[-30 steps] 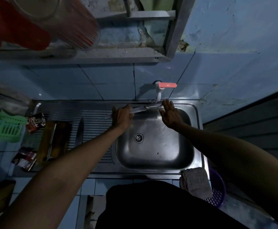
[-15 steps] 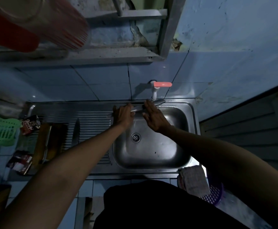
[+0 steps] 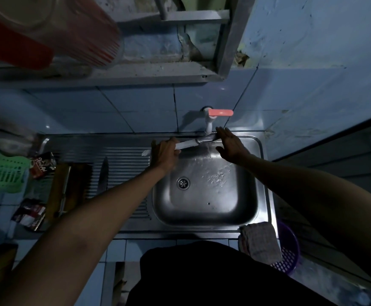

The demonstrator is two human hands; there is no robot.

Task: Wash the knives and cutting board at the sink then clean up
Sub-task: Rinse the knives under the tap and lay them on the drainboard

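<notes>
Blue wall tiles back a stainless steel sink [image 3: 266, 195] where water falls from the white tap with a pink lever [image 3: 213, 117]. At the basin's far edge, the left hand [image 3: 164, 154] has its grip clenched around a long serrated steel knife [image 3: 185, 145]. The right hand [image 3: 232, 146] is beside the stream, fingers straight, grip released. On the drainboard lie a dark knife [image 3: 103, 174] and a brown wooden cutting board [image 3: 69, 188].

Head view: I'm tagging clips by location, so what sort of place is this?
Most likely a home kitchen's washing-up corner: a steel sink with ribbed drainboard, a wall tap on blue tiles, and a knife under running water.
</notes>
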